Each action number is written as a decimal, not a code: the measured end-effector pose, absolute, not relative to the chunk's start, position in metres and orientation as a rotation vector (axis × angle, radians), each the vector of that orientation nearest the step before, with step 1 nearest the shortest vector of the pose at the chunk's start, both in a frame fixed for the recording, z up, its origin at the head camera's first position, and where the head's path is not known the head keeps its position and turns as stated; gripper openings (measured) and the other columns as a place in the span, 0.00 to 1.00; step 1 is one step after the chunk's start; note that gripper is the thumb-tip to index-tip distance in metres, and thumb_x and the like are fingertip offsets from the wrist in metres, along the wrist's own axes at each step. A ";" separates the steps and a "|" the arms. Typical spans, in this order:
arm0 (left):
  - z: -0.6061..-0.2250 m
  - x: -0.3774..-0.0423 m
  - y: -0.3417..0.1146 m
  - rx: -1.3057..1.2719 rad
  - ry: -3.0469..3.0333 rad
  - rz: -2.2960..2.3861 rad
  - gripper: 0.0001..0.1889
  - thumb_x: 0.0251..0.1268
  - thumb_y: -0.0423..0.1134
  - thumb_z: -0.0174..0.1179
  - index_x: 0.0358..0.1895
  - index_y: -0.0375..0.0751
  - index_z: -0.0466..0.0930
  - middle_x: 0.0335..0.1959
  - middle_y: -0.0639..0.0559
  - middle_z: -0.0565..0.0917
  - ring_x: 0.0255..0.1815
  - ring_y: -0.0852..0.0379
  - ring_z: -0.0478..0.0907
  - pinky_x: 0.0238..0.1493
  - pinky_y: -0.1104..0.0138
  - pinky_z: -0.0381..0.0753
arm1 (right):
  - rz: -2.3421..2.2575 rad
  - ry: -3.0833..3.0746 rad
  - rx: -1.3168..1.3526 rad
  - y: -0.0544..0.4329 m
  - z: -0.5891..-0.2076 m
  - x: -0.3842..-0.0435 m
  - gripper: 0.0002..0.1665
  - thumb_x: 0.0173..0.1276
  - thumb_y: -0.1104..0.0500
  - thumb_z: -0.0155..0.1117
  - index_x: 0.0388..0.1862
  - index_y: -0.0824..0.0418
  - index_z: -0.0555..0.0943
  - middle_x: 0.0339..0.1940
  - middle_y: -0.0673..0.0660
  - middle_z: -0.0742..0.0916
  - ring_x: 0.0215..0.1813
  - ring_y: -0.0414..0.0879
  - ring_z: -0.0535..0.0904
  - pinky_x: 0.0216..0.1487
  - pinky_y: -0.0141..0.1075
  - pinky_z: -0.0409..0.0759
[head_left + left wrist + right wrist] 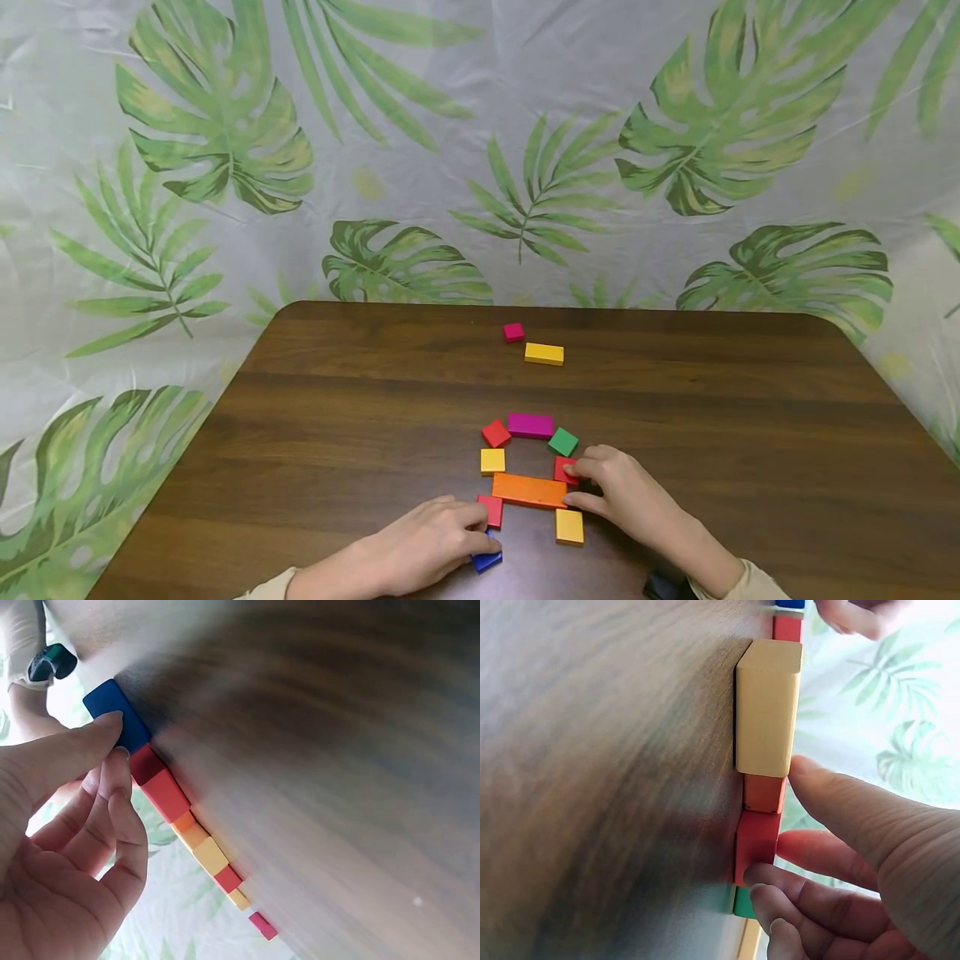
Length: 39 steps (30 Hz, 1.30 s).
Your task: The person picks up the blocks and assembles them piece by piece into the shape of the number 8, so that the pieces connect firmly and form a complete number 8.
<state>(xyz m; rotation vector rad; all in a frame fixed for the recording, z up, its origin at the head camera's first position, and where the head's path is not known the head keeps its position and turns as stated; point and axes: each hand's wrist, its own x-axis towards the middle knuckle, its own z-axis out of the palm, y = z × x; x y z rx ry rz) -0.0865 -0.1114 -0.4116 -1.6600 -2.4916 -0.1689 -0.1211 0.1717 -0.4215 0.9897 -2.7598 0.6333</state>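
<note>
Flat coloured blocks form an outline on the brown table. My left hand pinches the blue block at the outline's lower left, thumb against its side. Just above it lies a red block. On the other side, fingers of my right hand touch another red block, while the thumb lies by the end of the long orange block. Below that thumb is a yellow block. A second yellow block, a tilted red block, a purple block and a green block make up the top.
Farther back on the table lie a pink block and a yellow oblong block. A dark object is by the right wrist at the bottom edge. A leaf-patterned cloth hangs behind the table.
</note>
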 end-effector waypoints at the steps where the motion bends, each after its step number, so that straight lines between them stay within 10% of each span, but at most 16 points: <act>1: -0.412 -0.086 -0.111 -1.658 -2.497 -0.172 0.08 0.60 0.41 0.62 0.43 0.55 0.83 0.31 0.62 0.75 0.30 0.71 0.67 0.33 0.81 0.61 | 0.632 -2.757 0.988 0.172 -0.422 -0.121 0.14 0.51 0.53 0.74 0.34 0.59 0.85 0.27 0.45 0.82 0.31 0.34 0.71 0.33 0.27 0.76; 39: -0.397 -0.100 -0.116 -1.398 -2.671 -0.532 0.12 0.52 0.40 0.68 0.42 0.49 0.84 0.32 0.60 0.78 0.29 0.72 0.71 0.37 0.76 0.73 | 0.660 -2.711 1.007 0.174 -0.424 -0.121 0.15 0.50 0.52 0.74 0.33 0.59 0.85 0.27 0.45 0.82 0.31 0.33 0.70 0.32 0.25 0.75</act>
